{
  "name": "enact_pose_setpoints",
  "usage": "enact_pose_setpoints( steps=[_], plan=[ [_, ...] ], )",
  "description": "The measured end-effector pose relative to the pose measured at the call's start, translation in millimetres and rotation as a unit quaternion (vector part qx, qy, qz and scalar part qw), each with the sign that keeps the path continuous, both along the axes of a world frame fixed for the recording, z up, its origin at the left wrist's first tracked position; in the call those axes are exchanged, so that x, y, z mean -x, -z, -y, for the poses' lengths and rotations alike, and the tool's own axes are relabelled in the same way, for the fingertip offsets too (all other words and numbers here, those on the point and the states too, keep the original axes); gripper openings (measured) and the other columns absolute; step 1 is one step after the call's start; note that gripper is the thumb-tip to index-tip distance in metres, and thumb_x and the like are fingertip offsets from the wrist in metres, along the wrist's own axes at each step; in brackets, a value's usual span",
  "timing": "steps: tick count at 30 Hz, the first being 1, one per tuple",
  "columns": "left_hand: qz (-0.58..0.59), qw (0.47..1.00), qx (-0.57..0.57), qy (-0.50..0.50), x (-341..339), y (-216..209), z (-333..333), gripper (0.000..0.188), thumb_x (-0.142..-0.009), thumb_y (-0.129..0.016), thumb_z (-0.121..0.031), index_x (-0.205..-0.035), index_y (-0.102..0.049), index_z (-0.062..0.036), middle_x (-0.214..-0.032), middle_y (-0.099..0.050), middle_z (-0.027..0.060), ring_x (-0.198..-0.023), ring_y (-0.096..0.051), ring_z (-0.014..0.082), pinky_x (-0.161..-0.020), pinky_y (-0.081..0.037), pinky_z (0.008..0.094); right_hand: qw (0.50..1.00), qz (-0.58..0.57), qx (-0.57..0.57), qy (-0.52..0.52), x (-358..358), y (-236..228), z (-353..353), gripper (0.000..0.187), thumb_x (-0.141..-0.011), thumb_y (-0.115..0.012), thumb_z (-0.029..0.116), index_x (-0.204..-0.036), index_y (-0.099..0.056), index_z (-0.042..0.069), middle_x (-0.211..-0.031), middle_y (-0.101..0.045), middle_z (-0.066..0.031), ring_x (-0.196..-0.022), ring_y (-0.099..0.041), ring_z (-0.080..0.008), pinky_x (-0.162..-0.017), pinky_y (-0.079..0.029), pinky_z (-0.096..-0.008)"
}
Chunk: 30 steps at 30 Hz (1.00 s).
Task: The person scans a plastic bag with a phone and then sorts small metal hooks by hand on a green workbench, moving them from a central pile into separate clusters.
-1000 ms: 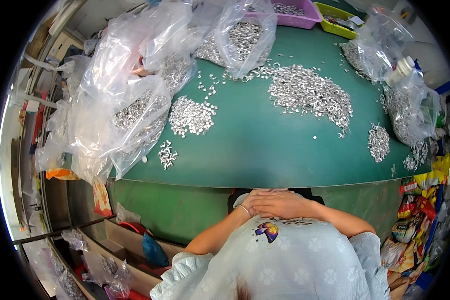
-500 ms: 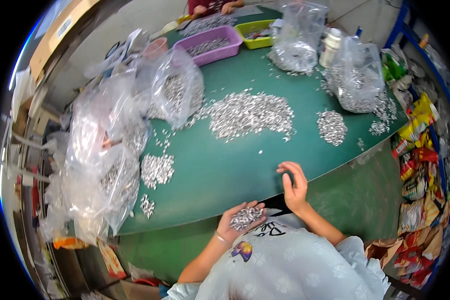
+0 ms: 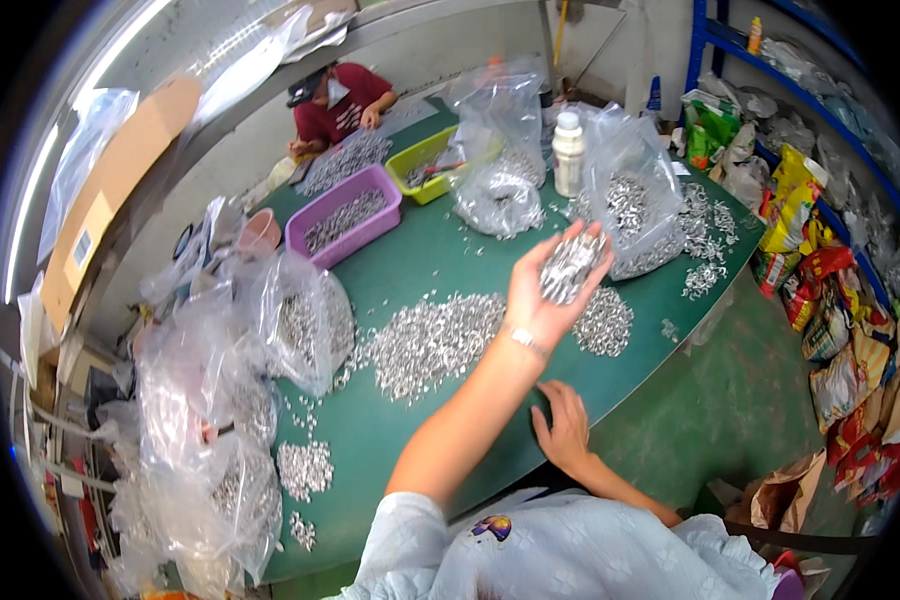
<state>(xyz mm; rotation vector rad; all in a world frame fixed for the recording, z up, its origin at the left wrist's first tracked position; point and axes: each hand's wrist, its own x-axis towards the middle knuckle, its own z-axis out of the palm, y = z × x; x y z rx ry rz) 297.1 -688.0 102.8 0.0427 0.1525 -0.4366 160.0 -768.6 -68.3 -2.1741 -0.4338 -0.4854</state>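
My left hand (image 3: 535, 305) is stretched out over the right part of the table, palm up and fingers cupped. It holds a heap of small silvery metal parts (image 3: 570, 268); single shapes are too small to make out. Right beyond its fingertips stands an open clear plastic bag (image 3: 630, 210), partly filled with similar parts. Just below the hand lies a small pile of metal parts (image 3: 605, 322). My right hand (image 3: 565, 428) rests by the table's near edge, its fingers slightly bent and apart, with nothing in it.
A wide pile of metal parts (image 3: 435, 345) covers mid-table. Filled clear bags (image 3: 305, 320) crowd the left side. Toward the far end stand a purple basket (image 3: 345, 215), a green basket (image 3: 425, 165) and a white bottle (image 3: 568, 155). A person in a red shirt (image 3: 340, 105) sits beyond.
My left hand has moved from the near edge, far forward and right to the clear bag, carrying the metal parts. My right hand has lowered to the table edge. The view has turned.
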Motion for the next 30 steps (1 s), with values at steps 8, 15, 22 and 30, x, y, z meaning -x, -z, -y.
enact_pose_setpoints(
  steps=[8,15,22,30],
  plan=[
    [-0.012,0.999,-0.021,-0.040,-138.5,-39.3,103.6,0.032,-0.091,-0.038,-0.014,-0.116,-0.052,0.0004,-0.116,-0.056,0.0245,-0.112,-0.053,0.0378,-0.105,-0.037,0.0562,0.999,-0.009,0.009,0.031,2.1,0.8,1.5,0.037,-0.082,-0.067,0.014,-0.116,-0.057,0.003,-0.111,-0.057,-0.0137,-0.098,-0.057,-0.0312,-0.083,-0.045,-0.0401],
    [0.003,0.929,-0.353,-0.110,-171.8,-10.1,117.7,0.045,-0.080,-0.058,-0.020,-0.117,-0.053,0.0047,-0.114,-0.058,0.0181,-0.100,-0.057,0.0309,-0.091,-0.045,0.0415,0.999,0.012,0.010,0.044,3.7,-2.8,-1.1,0.040,-0.081,-0.069,0.017,-0.117,-0.058,0.003,-0.111,-0.057,-0.0137,-0.098,-0.057,-0.0316,-0.083,-0.046,-0.0388],
    [0.145,0.882,-0.449,0.007,-140.6,-45.5,85.6,0.056,-0.077,-0.064,-0.006,-0.126,-0.040,0.0034,-0.126,-0.042,0.0270,-0.124,-0.039,0.0409,-0.108,-0.029,0.0436,0.998,0.001,0.037,0.060,4.6,3.8,2.0,0.038,-0.081,-0.067,0.013,-0.116,-0.058,0.002,-0.110,-0.058,-0.0159,-0.099,-0.056,-0.0338,-0.084,-0.044,-0.0424],
    [0.316,0.883,-0.329,-0.111,-62.6,-65.8,-3.7,0.038,-0.091,-0.050,-0.004,-0.128,-0.046,0.0071,-0.121,-0.057,0.0242,-0.111,-0.059,0.0330,-0.097,-0.047,0.0419,1.000,-0.007,0.000,0.016,0.8,-2.1,-4.8,0.029,-0.083,-0.063,0.010,-0.110,-0.059,0.001,-0.106,-0.059,-0.0160,-0.099,-0.055,-0.0337,-0.084,-0.041,-0.0417]
  ],
)
